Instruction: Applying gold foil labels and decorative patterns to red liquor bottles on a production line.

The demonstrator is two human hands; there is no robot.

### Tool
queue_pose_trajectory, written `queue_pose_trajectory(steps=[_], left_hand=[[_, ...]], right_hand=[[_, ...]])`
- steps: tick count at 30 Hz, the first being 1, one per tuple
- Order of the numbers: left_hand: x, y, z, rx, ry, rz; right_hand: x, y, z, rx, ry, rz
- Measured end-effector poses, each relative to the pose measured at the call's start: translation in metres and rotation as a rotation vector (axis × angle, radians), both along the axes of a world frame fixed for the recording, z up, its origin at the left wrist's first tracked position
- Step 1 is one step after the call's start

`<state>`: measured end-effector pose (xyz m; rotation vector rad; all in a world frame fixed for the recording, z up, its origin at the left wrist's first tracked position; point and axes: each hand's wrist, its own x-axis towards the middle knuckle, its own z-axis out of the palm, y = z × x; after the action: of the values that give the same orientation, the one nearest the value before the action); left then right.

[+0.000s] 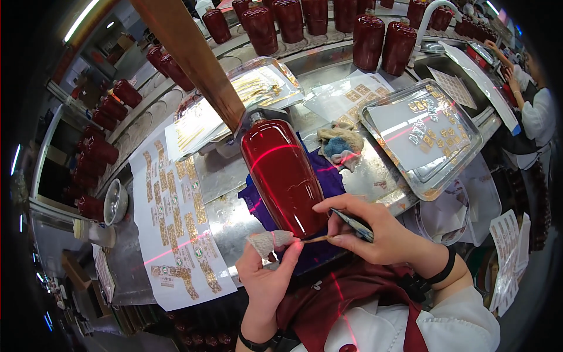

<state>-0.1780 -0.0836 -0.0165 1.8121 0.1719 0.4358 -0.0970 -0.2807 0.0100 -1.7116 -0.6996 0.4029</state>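
A glossy dark red bottle lies tilted on a purple cloth in front of me, its neck pointing away. At its near end, my left hand is closed in a pinch, the forefinger wrapped in pale cloth. A thin gold-brown strip stretches between its fingertips and those of my right hand. The right thumb and fingers pinch the strip's other end. A dark, flat, blade-like piece also sits in the right hand; its kind is unclear. The right forefinger reaches over the bottle's lower edge.
White sheets with gold labels lie at left. A metal tray of gold and silver pieces stands right, near a crumpled rag. A brown post rises behind the bottle. Red bottles line the conveyor; a person works far right.
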Motion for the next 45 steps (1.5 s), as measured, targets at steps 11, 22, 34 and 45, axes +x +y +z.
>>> queue_pose_trajectory(steps=[11, 22, 34, 45], left_hand=[[0.001, 0.003, -0.007, 0.025, 0.020, 0.099], [0.028, 0.020, -0.036, -0.397, -0.078, -0.268], [0.027, 0.022, -0.046, -0.439, -0.098, -0.262], [0.031, 0.021, -0.055, -0.295, -0.130, -0.240]], right_hand=[[0.006, 0.007, -0.010, 0.080, 0.014, -0.092], [0.007, 0.008, -0.015, 0.119, -0.004, -0.074], [0.009, 0.008, -0.020, 0.124, 0.023, -0.063], [0.020, -0.006, -0.013, -0.018, -0.018, 0.045]])
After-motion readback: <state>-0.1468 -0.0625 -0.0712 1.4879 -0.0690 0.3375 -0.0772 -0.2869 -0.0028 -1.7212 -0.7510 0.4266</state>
